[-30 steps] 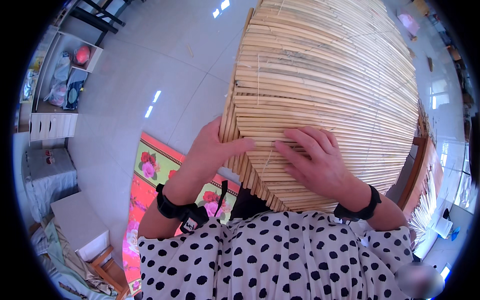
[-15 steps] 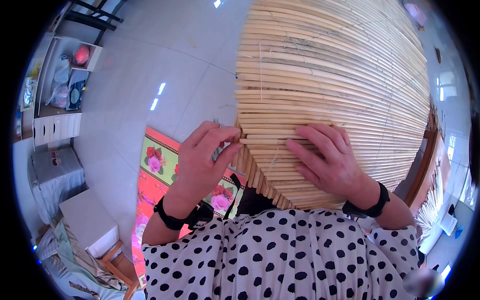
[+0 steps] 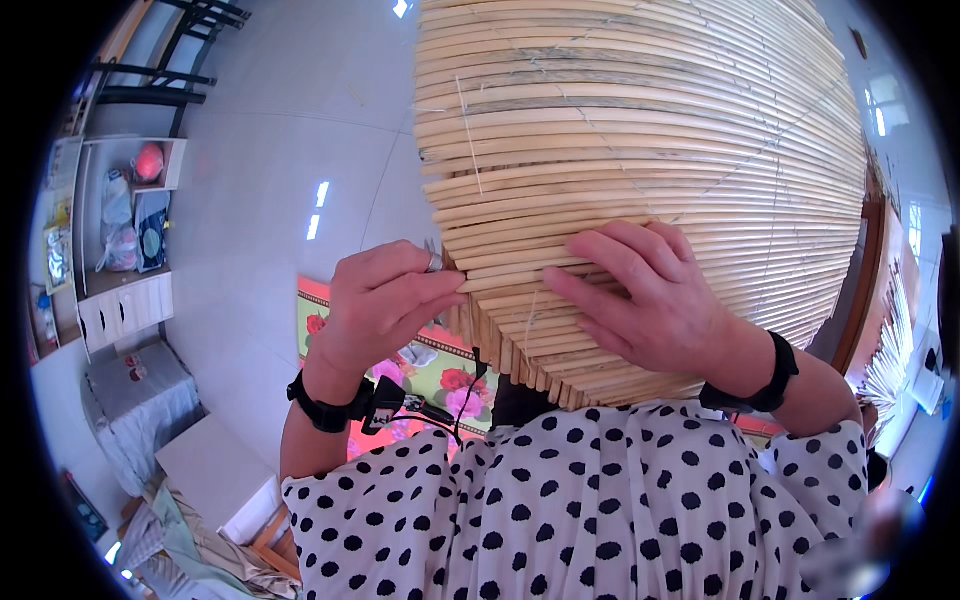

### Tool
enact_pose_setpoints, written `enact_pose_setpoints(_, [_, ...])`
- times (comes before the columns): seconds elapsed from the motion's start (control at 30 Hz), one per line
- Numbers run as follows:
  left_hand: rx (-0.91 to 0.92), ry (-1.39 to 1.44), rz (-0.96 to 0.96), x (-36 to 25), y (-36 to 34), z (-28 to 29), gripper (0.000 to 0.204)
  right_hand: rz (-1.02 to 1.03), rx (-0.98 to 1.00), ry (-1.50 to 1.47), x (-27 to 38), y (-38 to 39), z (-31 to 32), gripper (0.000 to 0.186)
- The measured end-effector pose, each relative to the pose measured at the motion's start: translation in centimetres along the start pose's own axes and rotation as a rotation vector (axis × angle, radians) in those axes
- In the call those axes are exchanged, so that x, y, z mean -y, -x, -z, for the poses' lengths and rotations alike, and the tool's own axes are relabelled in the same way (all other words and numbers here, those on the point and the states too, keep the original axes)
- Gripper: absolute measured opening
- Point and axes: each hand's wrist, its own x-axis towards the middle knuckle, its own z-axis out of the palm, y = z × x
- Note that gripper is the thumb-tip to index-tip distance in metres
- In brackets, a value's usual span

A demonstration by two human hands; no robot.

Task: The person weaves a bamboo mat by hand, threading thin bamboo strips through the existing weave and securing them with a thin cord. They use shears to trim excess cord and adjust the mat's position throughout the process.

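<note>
A large mat of pale reed stalks, bound with thin strands, spreads out in front of me, its stalks running left to right. At its left edge my left hand is closed, thumb and forefinger pinching the end of one reed. My right hand rests on top of the mat with fingers spread and slightly bent, fingertips on the stalks near that edge. A loose pale strand lies across the stalks beyond my left hand. Below the near edge, a row of shorter reed ends slants downward.
A red and green flowered sheet lies beneath the mat's left side. Shelves with bags, a cloth-covered box and a white box stand at left. A black metal frame is far left; a bundle of pale sticks is at right.
The mat's left edge has shifted left in view and tilted a little. My left fingers have closed on a reed end. My right hand has stayed on the stalks, slightly further left.
</note>
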Motion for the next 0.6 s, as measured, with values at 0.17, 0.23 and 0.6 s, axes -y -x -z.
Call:
enact_pose_setpoints(0.17, [0.241, 0.081, -0.266, -2.9, -2.0, -2.1, 0.035, 0.004, -0.006, 0.03, -0.5, 0.2, -0.7, 0.043])
enact_pose_setpoints(0.23, [0.166, 0.026, -0.257, -2.8, -1.9, -1.9, 0.036, -0.007, 0.019, 0.012, -0.5, 0.6, -0.9, 0.053])
enact_pose_setpoints(0.6, [-0.033, -0.079, -0.009, -5.0, -0.4, -2.9, 0.028, 0.02, -0.033, 0.011, 0.0, 0.1, -0.2, 0.042])
